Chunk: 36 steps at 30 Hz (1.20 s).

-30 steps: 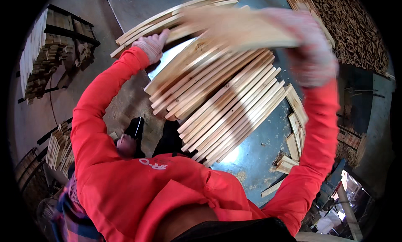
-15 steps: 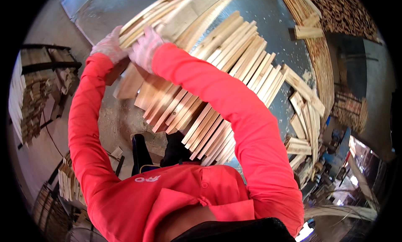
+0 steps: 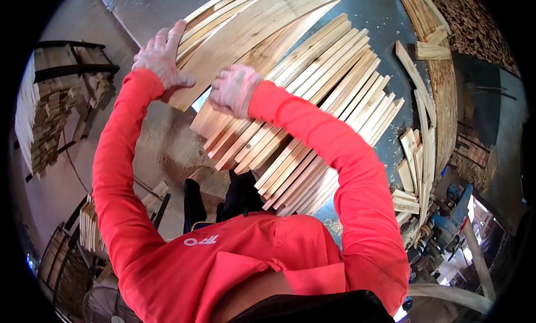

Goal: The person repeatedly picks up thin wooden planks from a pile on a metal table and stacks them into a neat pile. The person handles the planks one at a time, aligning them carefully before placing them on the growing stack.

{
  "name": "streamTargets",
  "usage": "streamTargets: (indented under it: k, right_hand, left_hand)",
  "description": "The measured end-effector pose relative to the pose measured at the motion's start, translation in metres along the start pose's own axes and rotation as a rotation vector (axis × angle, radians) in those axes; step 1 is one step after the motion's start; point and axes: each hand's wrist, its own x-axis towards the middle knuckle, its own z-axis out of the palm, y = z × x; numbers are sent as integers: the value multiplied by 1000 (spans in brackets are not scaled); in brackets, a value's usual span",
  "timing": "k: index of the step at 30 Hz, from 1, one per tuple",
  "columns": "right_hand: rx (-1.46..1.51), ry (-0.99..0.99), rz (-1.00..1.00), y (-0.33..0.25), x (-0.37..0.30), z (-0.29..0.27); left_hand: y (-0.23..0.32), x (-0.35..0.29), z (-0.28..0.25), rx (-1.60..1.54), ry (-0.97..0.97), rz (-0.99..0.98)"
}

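At the upper left of the head view, my left hand (image 3: 160,58) has its fingers stretched and thumb apart. It lies against the near ends of a stack of long boards (image 3: 215,24). A wide, curved pale board (image 3: 251,27) slants away from beside its thumb. My right hand (image 3: 235,91) is to the right and nearer, with its fingers curled closed. It sits over the left end of a row of narrow wooden slats (image 3: 290,125); whatever is under its fingers is hidden. The slats lie side by side, some with staggered ends.
The boards rest on a blue-grey tabletop (image 3: 385,21). Along its right side are a long rough board (image 3: 445,105) and a heap of offcuts (image 3: 412,155). Stacked wood stands on a black-framed rack (image 3: 58,102) at left. A fan (image 3: 106,306) is at lower left.
My right hand has moved right and nearer, away from the stack's ends, and curled. My left hand's fingers have spread out. The wide board's near end now shows between the hands.
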Motion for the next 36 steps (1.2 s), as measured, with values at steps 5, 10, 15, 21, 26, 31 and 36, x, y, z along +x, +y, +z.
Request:
streamTargets:
  k: [5,10,15,21,26,31,36]
  right_hand:
    - [-107,-10,-113,2,7,7]
    - [-81,-249,11,-9,15,-8]
    - [-52,-191,145,-13,1,-16]
    - [135,-267,397,-2,-88,4]
    - [716,317,108,4,-112,31]
    - [78,391,356,46,-156,-9]
    - [-18,886,1166,188,-215,-65]
  left_hand:
    - [2,-1,-8,14,-34,-30]
    - [18,-7,-2,171,78,-65]
    - [18,-3,7,83,79,-113]
    - [20,-8,6,54,90,-136]
    - [4,6,11,70,91,-141]
    - [-42,51,-6,43,261,-81]
    - [41,32,-32,434,670,88]
